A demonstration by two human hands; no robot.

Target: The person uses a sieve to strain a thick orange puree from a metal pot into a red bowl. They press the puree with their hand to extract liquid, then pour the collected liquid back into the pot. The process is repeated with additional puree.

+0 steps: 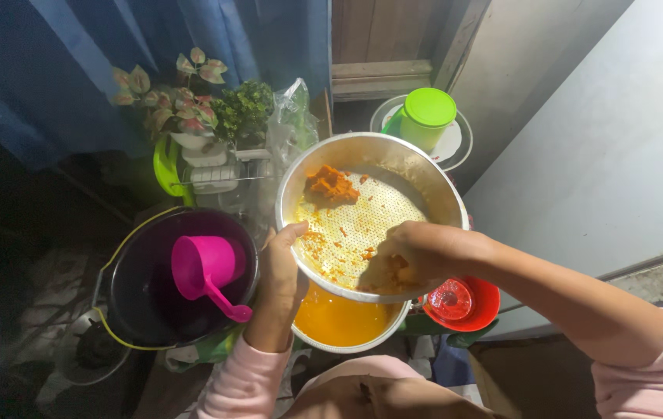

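- The left hand [283, 260] grips the near-left rim of a round metal strainer [370, 213], thumb over the edge and fingers underneath.
- The right hand [417, 252] reaches inside the strainer, fingers curled down onto the perforated bottom at its near-right side; whether they pinch anything cannot be told.
- A lump of orange pulp [330, 185] sits at the far-left side of the strainer, well apart from both hands.
- The strainer is tilted above a bowl of orange liquid [343, 320], just below the hands.
- Left of the left hand stands a black bucket [141, 302] with a pink dipper [207, 268] inside.
- A red bowl [475, 304] lies under the right wrist.
- A green-lidded jug [427, 116] stands beyond the strainer.
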